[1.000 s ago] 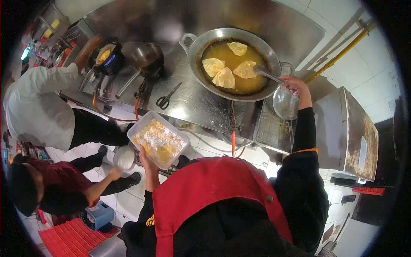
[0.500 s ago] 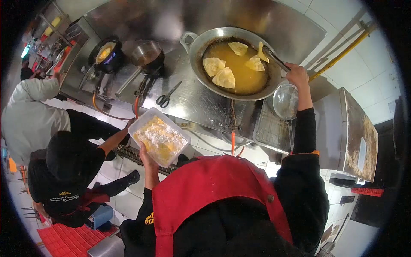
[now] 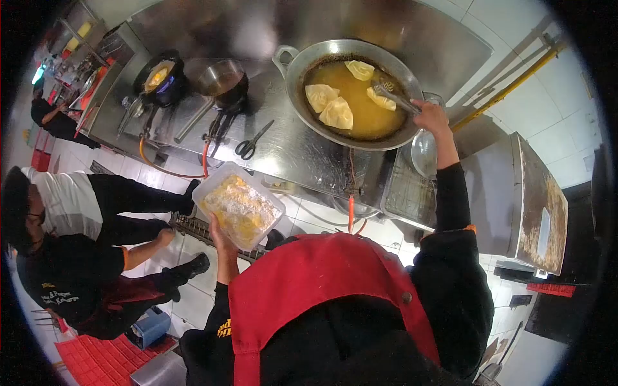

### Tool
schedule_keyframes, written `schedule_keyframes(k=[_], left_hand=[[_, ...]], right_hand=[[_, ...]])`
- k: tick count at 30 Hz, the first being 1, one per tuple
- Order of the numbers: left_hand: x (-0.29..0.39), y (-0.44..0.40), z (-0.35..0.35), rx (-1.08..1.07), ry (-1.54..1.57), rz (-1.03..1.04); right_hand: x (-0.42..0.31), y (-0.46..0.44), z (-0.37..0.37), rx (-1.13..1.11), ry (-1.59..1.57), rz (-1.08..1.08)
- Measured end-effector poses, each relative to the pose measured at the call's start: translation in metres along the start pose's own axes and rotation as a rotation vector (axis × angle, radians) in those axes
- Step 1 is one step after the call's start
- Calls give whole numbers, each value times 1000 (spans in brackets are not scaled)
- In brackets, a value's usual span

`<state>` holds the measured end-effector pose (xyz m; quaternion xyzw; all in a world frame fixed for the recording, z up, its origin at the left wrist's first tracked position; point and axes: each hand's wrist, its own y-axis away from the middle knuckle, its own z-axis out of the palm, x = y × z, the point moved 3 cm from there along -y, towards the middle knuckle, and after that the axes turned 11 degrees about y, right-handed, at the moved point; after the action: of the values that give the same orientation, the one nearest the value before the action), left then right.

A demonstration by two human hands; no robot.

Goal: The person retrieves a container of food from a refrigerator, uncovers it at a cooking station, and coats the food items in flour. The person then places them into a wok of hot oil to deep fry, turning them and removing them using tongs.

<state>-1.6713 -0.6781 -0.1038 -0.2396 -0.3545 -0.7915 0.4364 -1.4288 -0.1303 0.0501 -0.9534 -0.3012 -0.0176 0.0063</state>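
My left hand (image 3: 222, 239) is wrapped around the near left edge of a translucent plastic container (image 3: 275, 207). Flour-dusted yellow folded wrappers (image 3: 238, 202) fill it. My right hand (image 3: 432, 118) is closed on the handle of metal tongs (image 3: 404, 103), over the right rim of a large wok (image 3: 293, 87). Their head dips toward the yellow oil (image 3: 360, 122), right beside a folded wrapper (image 3: 381, 99); whether they grip it I cannot tell. Other pale wrappers (image 3: 337, 114) float at the wok's left and top.
Scissors (image 3: 254, 141) lie on the steel counter (image 3: 283, 154) left of the wok. Beyond them are a saucepan (image 3: 222, 83) and a dark pan (image 3: 159, 77) over a blue flame. A strainer (image 3: 425, 154) rests at right. Co-workers (image 3: 71, 270) stand at left.
My right hand and the tongs have shifted left and lower over the wok; the wrapper raised at their tip no longer shows separately. A co-worker's hand has drawn back from beside the container.
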Motion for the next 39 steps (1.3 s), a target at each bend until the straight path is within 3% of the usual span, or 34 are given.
schedule_keyframes(k=[4,8,11,13,17,19,25,29,35,37,39], left_hand=[[-1,-2,-3,15,29,-3],[1,4,3,11,27,14],[-1,1,-3,8,39,37],[-2,-2,-9,4,59,32],[-5,-7,-18,12,45,63],[-1,0,-7,17,40,61],[-2,1,-8,31,36,77],[-2,-3,-23,35,34,94],[-4,-8,-23,59,32,92],[-7,-15,-27,24,52,62],[-6,-15,-22,-9,71,35]], right_hand=[[15,-29,29,-2,-66,121],[26,-52,69,40,26,-2],[6,-25,37,-151,-12,0],[-3,-18,22,5,64,31],[-19,-35,26,94,156,-6],[-30,-51,46,209,296,-119],[-63,-75,74,229,272,-30],[-66,-80,68,167,365,-98],[-30,-47,-1,323,27,-234],[-3,-44,-5,-363,-755,-1],[29,-38,-12,-399,-807,-18]])
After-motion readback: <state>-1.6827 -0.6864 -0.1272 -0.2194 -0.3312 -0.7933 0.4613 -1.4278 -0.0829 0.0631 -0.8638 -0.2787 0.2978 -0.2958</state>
